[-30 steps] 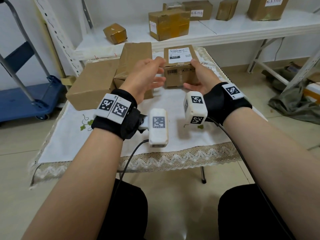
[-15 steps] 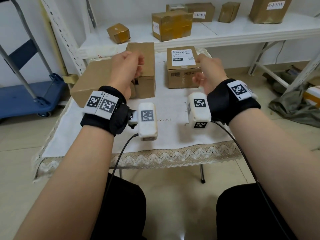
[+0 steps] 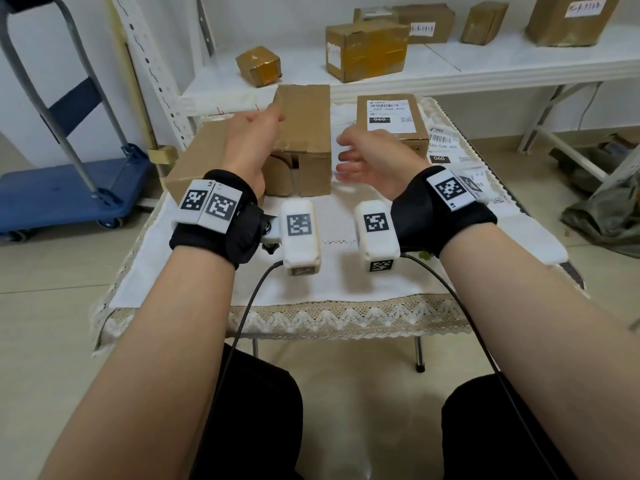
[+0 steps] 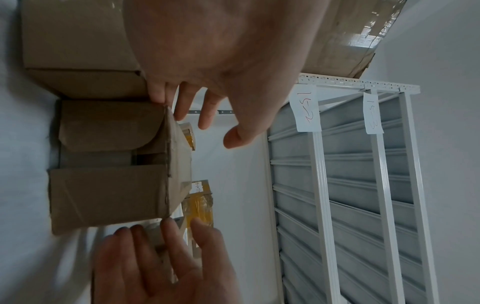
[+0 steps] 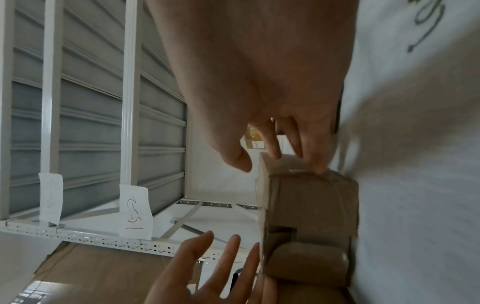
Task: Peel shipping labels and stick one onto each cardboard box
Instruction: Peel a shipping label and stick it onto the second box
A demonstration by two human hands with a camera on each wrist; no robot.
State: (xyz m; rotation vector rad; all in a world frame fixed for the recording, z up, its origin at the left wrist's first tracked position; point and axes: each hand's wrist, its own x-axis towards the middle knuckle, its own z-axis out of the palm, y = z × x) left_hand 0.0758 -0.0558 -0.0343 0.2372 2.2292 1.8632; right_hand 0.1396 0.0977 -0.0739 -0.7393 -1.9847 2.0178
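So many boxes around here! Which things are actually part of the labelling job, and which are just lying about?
Part of the job:
- middle unlabelled box, both hands reaching for it
- large box
- labelled box
- spare labels

Lying about:
- shelf parcels
- blue trolley

The head view is evenly and softly lit, with only faint shadows cast on the white cloth-covered bench [image 3: 346, 282]. Straight lines are bowed toward the edges by the wide lens. The fingers of the right hand [image 3: 372, 164] are smeared by motion blur. Both wrist views are dimmer and greyer, and the near palms are rendered soft and out of focus. A patch of glare is seen on the clear tape of the large brown cardboard box [image 4: 363, 39]. The white cloth [image 5: 415, 164] is streaked with blur.
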